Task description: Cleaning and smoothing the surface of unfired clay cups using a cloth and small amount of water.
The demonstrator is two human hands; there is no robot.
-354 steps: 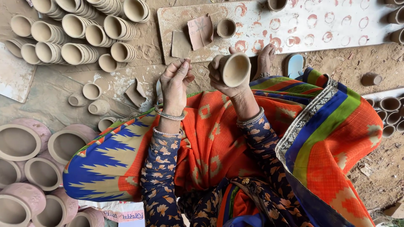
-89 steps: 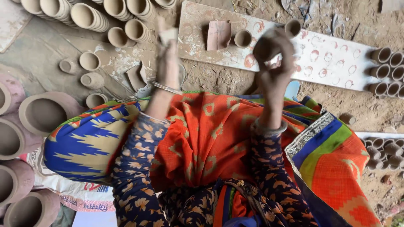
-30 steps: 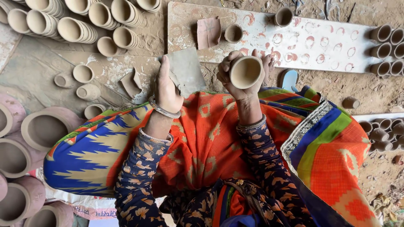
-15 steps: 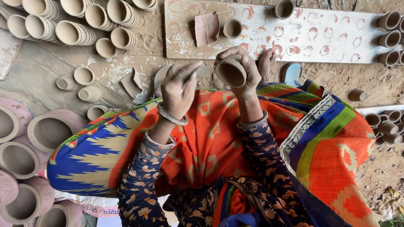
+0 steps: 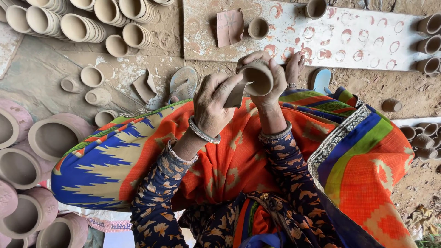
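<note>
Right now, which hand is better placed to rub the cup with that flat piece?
Probably the left. The left hand already pinches the flat piece with its edge against the cup. The right hand is wrapped round the cup, holding it up, so it looks busy.

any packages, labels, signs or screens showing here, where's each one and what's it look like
No screens or signs in view.
Printed sack or sheet: bottom left, on the ground under the edge of the orange and blue cloth, beside the big clay pots; whitish, crumpled, with a pink band and small dark print.
Long white board: top right; no label, only reddish ring stains, with small clay cups standing on it.
</note>
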